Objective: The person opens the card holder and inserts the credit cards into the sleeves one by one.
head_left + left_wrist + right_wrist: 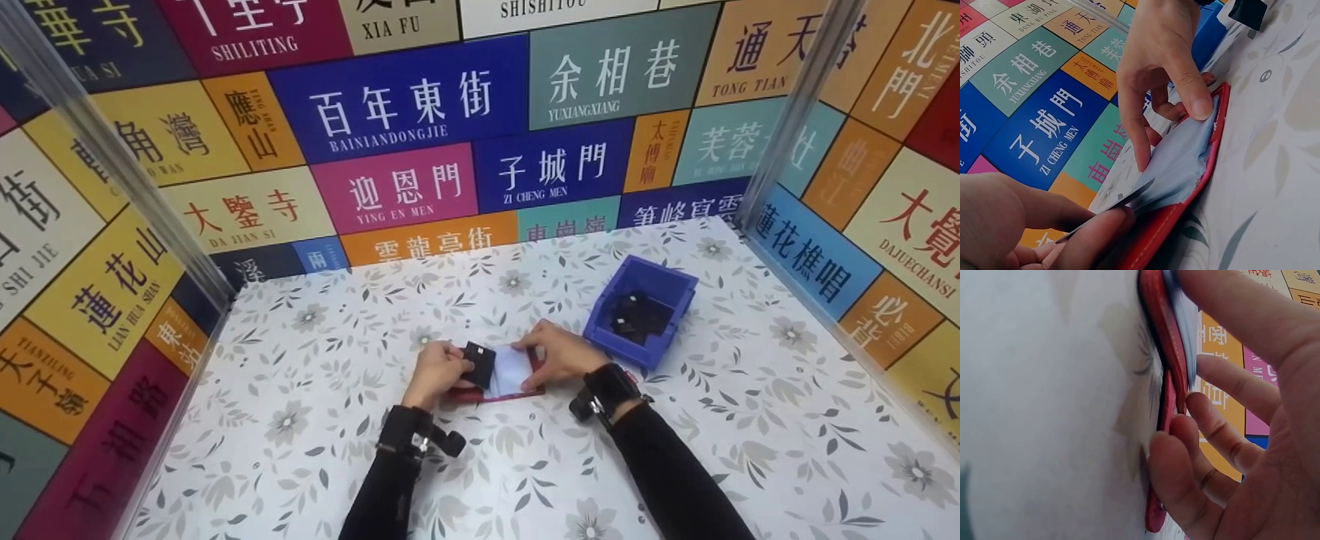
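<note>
A red card wallet (469, 395) lies spread on the table, its clear plastic sleeves (514, 370) facing up. My left hand (441, 373) pinches a black card (480, 364) between thumb and fingers over the wallet's left part. Seen edge-on in the left wrist view, the card (1129, 198) slants close over the sleeves. With thumb at the near edge and index finger at the far edge, my right hand (566, 354) grips the wallet's right end. The right wrist view shows the red cover (1169, 332) from its side, with fingertips right at it.
A blue plastic bin (643, 354) with several black cards (637, 313) stands just beyond my right hand. The table (315, 450) has a leaf-and-flower covering. Panels printed with place names (397, 105) rise behind and on both sides, with clear corner posts (795, 120).
</note>
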`<state>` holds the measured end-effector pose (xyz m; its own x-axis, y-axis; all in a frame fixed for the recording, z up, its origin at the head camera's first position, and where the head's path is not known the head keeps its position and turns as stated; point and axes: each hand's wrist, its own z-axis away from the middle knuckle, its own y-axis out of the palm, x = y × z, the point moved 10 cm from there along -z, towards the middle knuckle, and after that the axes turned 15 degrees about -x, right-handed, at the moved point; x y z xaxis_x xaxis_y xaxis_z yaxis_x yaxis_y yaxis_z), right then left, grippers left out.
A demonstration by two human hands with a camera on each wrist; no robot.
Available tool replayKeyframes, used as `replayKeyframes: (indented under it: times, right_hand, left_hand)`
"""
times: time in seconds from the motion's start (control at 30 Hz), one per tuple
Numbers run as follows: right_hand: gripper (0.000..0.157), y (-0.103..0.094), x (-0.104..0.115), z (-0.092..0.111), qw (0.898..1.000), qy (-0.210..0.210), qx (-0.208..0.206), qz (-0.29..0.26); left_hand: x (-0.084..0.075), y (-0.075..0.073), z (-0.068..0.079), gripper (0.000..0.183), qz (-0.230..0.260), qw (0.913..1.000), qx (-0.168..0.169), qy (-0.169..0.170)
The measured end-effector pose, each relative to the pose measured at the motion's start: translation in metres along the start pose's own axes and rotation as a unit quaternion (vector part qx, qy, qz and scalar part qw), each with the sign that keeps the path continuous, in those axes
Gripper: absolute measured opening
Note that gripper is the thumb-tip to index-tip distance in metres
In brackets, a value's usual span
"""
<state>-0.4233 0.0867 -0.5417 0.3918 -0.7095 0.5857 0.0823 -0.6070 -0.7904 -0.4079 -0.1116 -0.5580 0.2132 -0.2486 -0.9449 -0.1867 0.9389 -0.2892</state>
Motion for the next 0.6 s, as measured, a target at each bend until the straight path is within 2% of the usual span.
replayKeyframes:
  times: [0.27,0.43,0.6]
  right_hand:
    - [0.078,0.000,0.002,0.000,1.000,-0.020,-0.005,0.002]
    - [0.078,0.000,0.001,-0.001,1.000,-0.020,-0.005,0.000]
    - [0.079,0.001,0.000,-0.002,1.000,-0.009,-0.002,0.001]
  left_hand:
    - [-0.001,-0.001,-0.001,0.017,-0.012,0.9995,-0.021,0.021]
    - [-0.003,0.005,0.002,0.017,-0.024,0.9986,-0.025,0.041]
    - [-0.009,0.009,0.006,0.018,-0.069,0.9933,-0.046,0.080]
